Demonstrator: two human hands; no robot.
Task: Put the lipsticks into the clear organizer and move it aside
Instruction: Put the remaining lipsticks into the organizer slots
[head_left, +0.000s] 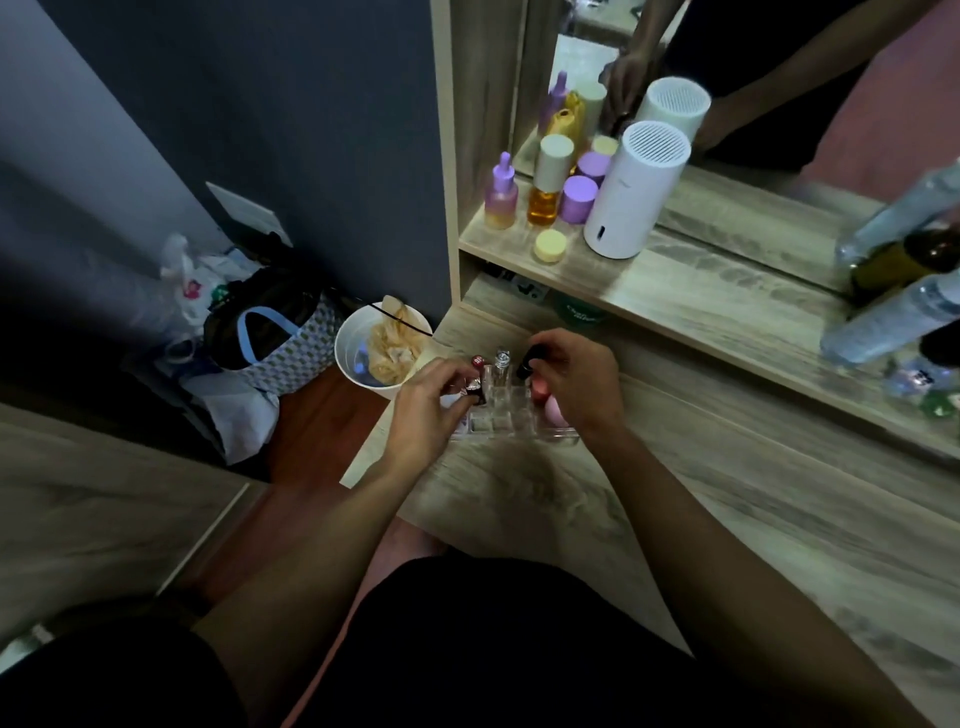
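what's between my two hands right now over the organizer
In the head view, a clear-capped lipstick stands upright in the clear organizer between the left hand and right hand.

- A home, most likely a bedroom dressing corner — a pale wood-grain vanity table (701, 519) fills the right and centre of the frame.
- Upper right: a mirror (779, 78) above a raised shelf (701, 291) with skincare bottles — a purple dropper bottle (502, 192), an amber bottle (548, 182), a purple-lidded jar (579, 199) — and a white cylindrical appliance (636, 192).
- Left of centre, on a reddish wood floor (311, 431): a white waste bin (382, 345) holding crumpled wrappers, beside a patterned tote bag (280, 348) and plastic bags.
- Upper left: a dark painted wall (234, 104).
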